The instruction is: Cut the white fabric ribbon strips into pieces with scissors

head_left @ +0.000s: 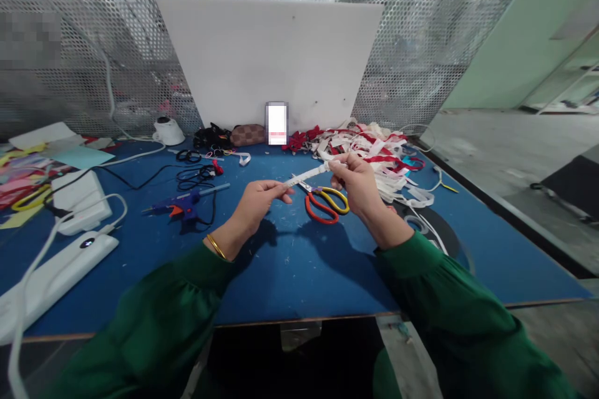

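A narrow white strip is stretched between my two hands above the blue table. My left hand pinches its left end, and my right hand pinches the other end, slightly higher. Beneath the strip and beside my right hand lie scissors with one red and one yellow handle. To the left of my left hand, a blue glue gun rests on the table.
A pile of white and red ribbons lies at the back right. A white board stands behind the table. Power strips, cables and coloured sheets are on the left. A tape roll sits at the right.
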Tool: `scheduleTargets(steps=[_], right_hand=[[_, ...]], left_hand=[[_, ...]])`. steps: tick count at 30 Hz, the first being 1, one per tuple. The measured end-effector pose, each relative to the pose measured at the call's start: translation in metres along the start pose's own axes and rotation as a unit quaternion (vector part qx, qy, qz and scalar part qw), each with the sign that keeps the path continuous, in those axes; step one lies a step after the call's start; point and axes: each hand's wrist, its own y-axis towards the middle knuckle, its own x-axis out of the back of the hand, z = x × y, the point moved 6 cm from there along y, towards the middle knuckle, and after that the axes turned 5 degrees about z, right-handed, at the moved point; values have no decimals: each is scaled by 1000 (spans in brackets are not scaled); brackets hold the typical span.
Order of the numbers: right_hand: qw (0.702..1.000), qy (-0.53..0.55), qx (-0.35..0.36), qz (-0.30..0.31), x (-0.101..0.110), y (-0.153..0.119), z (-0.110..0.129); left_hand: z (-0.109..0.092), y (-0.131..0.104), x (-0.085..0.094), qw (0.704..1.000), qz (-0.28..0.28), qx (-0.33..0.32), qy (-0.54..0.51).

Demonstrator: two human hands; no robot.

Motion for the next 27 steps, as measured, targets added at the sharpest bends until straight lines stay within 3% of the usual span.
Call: scheduleTargets(steps=[6,10,15,21,27], right_hand=[[995,22,-33,-90,28,14,-3],[996,0,-39,-77,32,18,-5],[997,9,-49,-59,25,15,-11],[994,-6,-107,-6,16,12,-23],[994,-20,-90,-63,26,13,-22]], left_hand=[[2,15,46,991,-97,11,-93],[3,23,69,981,-140,12,-135],[7,27,76,977,-166,8,-134],[19,27,83,953,-212,63,-209],[14,28,110,913,-226,40,-336]])
